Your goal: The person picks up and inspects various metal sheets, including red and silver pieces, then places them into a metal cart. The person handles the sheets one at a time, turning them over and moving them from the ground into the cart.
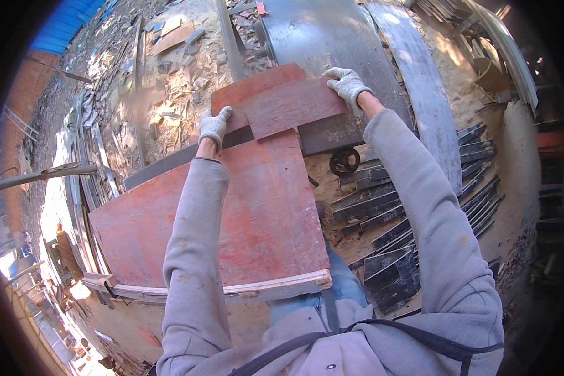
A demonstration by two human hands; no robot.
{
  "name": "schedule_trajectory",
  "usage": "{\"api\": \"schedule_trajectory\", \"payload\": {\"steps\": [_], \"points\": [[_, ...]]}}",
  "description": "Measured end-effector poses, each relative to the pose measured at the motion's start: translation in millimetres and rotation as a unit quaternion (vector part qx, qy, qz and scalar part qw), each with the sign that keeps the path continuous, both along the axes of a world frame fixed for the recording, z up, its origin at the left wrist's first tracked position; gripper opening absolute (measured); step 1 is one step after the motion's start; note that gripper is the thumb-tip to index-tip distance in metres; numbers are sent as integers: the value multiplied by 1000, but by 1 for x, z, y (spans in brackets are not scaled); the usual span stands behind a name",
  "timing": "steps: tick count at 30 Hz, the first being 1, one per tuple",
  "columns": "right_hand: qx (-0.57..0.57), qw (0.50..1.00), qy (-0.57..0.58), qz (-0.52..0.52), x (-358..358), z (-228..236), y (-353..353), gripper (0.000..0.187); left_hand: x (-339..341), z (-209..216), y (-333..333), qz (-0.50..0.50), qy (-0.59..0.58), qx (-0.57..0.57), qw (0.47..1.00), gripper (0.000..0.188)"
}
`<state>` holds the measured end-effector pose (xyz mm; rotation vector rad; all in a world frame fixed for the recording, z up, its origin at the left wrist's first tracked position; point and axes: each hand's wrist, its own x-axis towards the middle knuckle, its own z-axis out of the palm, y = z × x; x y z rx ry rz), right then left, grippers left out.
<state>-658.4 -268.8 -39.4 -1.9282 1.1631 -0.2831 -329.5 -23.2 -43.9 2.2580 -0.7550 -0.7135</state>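
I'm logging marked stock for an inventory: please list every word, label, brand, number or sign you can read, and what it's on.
None can be read.
Smaller red boards at the hands: no lettering visible, only scuffs and stains.
Large red panel: mottled, no text visible.
Distant scraps and dark boards: too small or blurred to tell.

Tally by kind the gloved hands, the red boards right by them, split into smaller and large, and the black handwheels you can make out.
Gloved hands: 2
Smaller red boards, overlapping: 2
Large red board: 1
Black handwheel: 1
Total: 6
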Motion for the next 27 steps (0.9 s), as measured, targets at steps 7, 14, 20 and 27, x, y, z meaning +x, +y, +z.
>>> {"api": "schedule_trajectory", "payload": {"steps": [7,14,20,27], "points": [[-120,983,137,10,-3,-6,25,55,26,-38,-19,-13,-3,-35,999,51],[-231,940,197,155,-38,-18,69,89,22,-49,-10,-4,-26,7,1000,59],[-265,934,192,147,-32,-33,72,83,17,-46,-5,28,-50,29,998,57],[-262,936,197,128,-17,-39,49,85,23,-30,-34,24,-48,13,998,57]]}}
